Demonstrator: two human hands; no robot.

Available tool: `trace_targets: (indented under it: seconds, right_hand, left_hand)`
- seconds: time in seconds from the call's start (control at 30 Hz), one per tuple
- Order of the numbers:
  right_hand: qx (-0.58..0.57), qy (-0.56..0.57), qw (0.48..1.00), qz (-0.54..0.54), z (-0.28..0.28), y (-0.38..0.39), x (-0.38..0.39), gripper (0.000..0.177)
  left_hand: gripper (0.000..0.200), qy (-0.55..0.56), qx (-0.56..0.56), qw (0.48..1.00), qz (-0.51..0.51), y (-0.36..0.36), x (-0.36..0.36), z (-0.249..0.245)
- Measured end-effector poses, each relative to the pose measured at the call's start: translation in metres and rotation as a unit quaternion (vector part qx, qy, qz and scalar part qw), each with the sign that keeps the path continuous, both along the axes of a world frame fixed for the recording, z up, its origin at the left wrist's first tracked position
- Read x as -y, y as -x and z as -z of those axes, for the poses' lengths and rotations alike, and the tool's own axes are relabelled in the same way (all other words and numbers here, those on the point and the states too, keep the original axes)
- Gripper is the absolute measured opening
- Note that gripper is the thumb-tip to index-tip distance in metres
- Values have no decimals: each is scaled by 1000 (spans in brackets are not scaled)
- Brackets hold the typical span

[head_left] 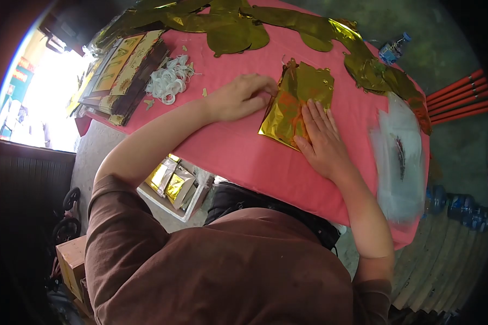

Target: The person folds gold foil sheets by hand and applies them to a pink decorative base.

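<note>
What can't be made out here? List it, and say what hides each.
All in the head view:
Gold foil beneath the right hand: covered by palm and fingers.
Left hand: whether it pinches the foil; its own curled fingers hide that.
White box, far part: hidden by the pink table.
Small bottle: label too small to read.
Bright doorway: view outside mostly lost in glare.

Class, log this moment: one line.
left hand: by gold foil, contact unclear; right hand: flat on foil; foil: on pink cloth
</note>
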State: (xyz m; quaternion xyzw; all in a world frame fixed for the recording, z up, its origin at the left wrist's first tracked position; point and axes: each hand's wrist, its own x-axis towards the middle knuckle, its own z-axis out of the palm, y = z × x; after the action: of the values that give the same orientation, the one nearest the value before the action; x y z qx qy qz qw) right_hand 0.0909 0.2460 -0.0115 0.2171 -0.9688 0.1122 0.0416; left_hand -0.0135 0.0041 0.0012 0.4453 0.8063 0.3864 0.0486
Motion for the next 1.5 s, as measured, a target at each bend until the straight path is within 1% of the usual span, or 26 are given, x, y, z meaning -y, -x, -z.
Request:
trace_targets:
  seconds: [0.03, 0.1, 0.13, 0.2, 0.4, 0.53, 0.6, 0.63, 0.7, 0.73, 0.8, 0.83, 0.9, 1.03, 1.1, 1.13, 1.2, 1.23, 1.3, 1.33, 1.4, 1.5]
  right_hand:
    - [0, -2, 1000, 1, 0, 0, 0, 64]
    - [2, -2, 1000, 2, 0, 0, 1, 64]
    - [3, -2, 1000, 4, -1, 0, 1, 64]
    - [3, -1, 1000, 4, -1, 0, 1, 64]
    - [-5, 0, 1000, 4, 0, -1, 1, 65]
    - [-9, -4, 1000, 6, 0, -1, 1, 65]
    - [-7, -1, 1000, 9, -1, -1, 2, 65]
    - [-6, 2, 1000, 12, -1, -2, 2, 65]
    - [-6, -1, 1000, 14, -1, -2, 2, 65]
    - [-8, -3, 1000, 14, -2, -2, 3, 65]
    - [-8, -9, 1000, 14, -3, -1, 3, 65]
    - [-6, -15, 1000, 15, -3, -2, 3, 66]
    - [-7, -18, 1000, 16, -3, -2, 4, 66]
    - [-13, -20, 1000, 15, -1, -2, 4, 66]
    - [-13, -22, 1000, 16, -2, -1, 4, 66]
    - [-10, -26, 999, 16, -2, -1, 4, 66]
    - [-9, -21, 1000, 18, -3, -2, 4, 66]
    - [-8, -18, 1000, 14, -3, -2, 4, 66]
    - [-11, -13, 1000, 17, -1, -2, 3, 66]
    - [-12, -9, 1000, 19, 1, -2, 3, 66]
    - [-17, -10, 1000, 16, 2, -2, 2, 66]
    - [-19, -16, 1000, 16, 3, -2, 2, 66]
  left_hand:
    - [26, 0, 1, 1000, 0, 0, -3, 0]
    - [30, -44, 140, 988, -55, 0, -12, 0]
    - [30, -43, 141, 988, -54, 0, -15, 4]
    - [38, -94, 85, 989, -75, 2, -22, 11]
    - [39, -47, 113, 986, -114, -1, -28, 7]
    - [41, -54, 122, 983, -130, 0, -32, 7]
    - [41, -28, 91, 979, -178, 1, -36, 6]
    - [41, -28, 92, 979, -178, 3, -37, 6]
    - [47, 44, 16, 975, -218, 8, -40, 6]
    - [47, 43, 15, 975, -217, 11, -41, 7]
    - [43, 81, -37, 968, -235, 16, -43, 9]
    - [43, 82, -38, 968, -234, 18, -44, 9]
    - [34, 123, -37, 963, -237, 23, -47, 9]
    - [29, 91, -27, 969, -230, 35, -40, 11]
    - [27, 7, 52, 984, -170, 35, -33, 6]
    - [27, 9, 51, 984, -168, 30, -30, 3]
    - [33, -11, -88, 994, -69, 6, -25, -2]
    - [33, -10, -87, 994, -68, -9, -24, -6]
    - [43, 68, -202, 976, 52, -36, -20, -13]
    - [43, 69, -202, 976, 51, -43, -17, -11]
    - [55, 164, -153, 973, 59, -52, -10, -5]
    - [58, 187, -166, 967, 45, -60, -8, -4]
